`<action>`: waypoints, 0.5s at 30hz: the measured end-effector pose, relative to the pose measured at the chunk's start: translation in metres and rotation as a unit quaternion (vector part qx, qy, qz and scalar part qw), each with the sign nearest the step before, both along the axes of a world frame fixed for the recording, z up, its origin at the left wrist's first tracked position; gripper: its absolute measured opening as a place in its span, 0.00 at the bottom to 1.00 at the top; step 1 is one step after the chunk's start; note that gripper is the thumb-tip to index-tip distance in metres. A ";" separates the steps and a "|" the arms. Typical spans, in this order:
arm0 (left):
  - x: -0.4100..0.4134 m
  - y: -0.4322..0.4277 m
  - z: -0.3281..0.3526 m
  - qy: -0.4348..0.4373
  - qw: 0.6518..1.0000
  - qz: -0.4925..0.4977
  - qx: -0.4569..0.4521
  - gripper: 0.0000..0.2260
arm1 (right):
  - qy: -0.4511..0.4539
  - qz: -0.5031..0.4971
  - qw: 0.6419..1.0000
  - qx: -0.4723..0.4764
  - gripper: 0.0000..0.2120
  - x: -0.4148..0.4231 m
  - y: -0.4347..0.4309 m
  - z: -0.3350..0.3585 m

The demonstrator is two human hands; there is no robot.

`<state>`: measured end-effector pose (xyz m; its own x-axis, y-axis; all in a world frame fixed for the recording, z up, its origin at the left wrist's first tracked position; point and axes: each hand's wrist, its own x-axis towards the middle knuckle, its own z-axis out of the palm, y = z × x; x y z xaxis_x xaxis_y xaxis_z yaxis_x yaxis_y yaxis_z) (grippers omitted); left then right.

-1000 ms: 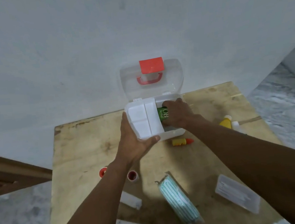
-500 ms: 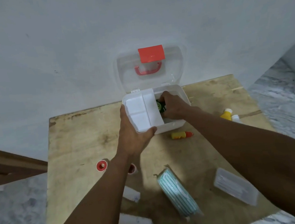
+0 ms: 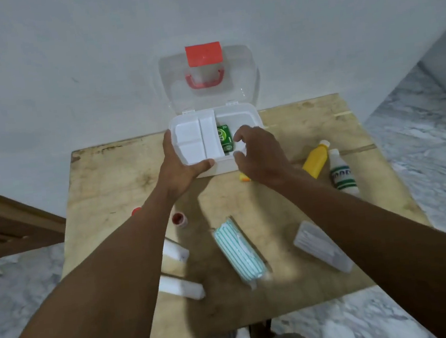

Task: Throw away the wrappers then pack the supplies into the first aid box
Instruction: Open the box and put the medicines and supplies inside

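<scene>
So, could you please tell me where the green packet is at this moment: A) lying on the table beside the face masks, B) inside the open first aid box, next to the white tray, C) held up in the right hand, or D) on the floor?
B: the green packet lies inside the first aid box, right beside the white tray, with the right hand open above it.

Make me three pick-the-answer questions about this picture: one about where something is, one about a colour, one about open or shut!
1. Where is the small green packet?
A. inside the white plastic first aid box
B. on the floor
C. beside the yellow plastic bottle

2. What colour is the box's latch?
A. blue
B. red
C. black

3. The box's clear lid is:
A. shut
B. missing
C. open

Answers: 1 A, the packet lies beside the white tray; 2 B, it shows red atop the lid; 3 C, the lid stands upright against the wall.
</scene>
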<state>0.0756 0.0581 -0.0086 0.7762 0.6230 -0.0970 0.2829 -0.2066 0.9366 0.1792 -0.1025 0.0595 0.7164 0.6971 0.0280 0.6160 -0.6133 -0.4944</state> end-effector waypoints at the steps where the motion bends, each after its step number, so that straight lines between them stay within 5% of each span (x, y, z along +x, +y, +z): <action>1: -0.001 0.000 0.001 0.004 1.000 0.001 0.008 0.48 | 0.019 0.003 1.000 -0.011 0.15 -0.012 -0.008 0.000; 8: -0.001 -0.001 0.002 0.031 1.000 0.000 0.001 0.56 | 0.154 -0.034 0.982 -0.105 0.22 -0.084 -0.054 -0.020; 15: 0.000 -0.001 -0.004 0.020 1.000 0.003 0.005 0.56 | 0.184 -0.023 0.961 -0.205 0.39 -0.125 -0.076 -0.052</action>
<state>0.0753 0.0568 -0.0125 0.7681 0.6285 -0.1222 0.3221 -0.2143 0.9221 0.0540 -0.1785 0.0076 0.6563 0.5619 -0.5035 0.4131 -0.8260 -0.3835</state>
